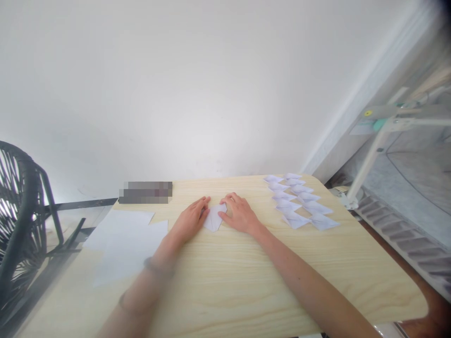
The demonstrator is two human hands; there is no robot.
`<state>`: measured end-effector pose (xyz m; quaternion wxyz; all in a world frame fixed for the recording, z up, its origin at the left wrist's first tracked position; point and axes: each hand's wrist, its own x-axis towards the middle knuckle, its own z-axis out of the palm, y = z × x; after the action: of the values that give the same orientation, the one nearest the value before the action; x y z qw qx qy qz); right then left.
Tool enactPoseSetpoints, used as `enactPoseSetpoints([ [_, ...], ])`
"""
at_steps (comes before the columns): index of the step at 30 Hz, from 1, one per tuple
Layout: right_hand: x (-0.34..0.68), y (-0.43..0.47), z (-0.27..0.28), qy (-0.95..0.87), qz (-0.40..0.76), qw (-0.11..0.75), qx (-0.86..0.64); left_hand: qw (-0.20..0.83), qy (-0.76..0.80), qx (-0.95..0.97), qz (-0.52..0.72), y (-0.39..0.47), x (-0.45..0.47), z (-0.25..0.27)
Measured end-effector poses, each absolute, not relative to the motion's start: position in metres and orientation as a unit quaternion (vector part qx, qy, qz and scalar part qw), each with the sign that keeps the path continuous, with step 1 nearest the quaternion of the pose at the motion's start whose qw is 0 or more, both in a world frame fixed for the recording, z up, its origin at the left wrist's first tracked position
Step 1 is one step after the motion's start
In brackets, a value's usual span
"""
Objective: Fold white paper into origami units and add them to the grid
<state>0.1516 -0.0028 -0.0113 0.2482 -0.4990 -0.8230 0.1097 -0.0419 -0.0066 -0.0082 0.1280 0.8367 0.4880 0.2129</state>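
A small folded piece of white paper (213, 220) lies on the table between my hands, its lower end coming to a point. My left hand (192, 218) is at its left edge, thumb and fingers drawn together on the paper. From the right, my right hand (241, 215) grips the paper's other edge, thumb on top and curled fingers at the upper corner. Further right stand two columns of folded white paper boats (295, 219), several in each. Dark bands circle my left wrist.
Flat white paper sheets (128, 244) lie on the wooden table (225, 286) at the left. Behind them is a blurred-out dark object (145, 192). A wall rises beyond the far edge. There is a dark woven chair (26, 202) at left and a white metal frame (369, 159) at right.
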Motion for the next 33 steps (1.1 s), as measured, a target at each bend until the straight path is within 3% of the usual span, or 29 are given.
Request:
enactPoseSetpoints([
  [17,0.155,-0.001,-0.013,-0.801,0.134,0.293,-0.504,0.141,0.46,0.83,0.282,0.004,-0.042,-0.004],
  [33,0.159,0.001,-0.013,-0.818,0.179,0.289,-0.464,0.221,0.461,0.83,0.225,0.01,-0.044,-0.002],
])
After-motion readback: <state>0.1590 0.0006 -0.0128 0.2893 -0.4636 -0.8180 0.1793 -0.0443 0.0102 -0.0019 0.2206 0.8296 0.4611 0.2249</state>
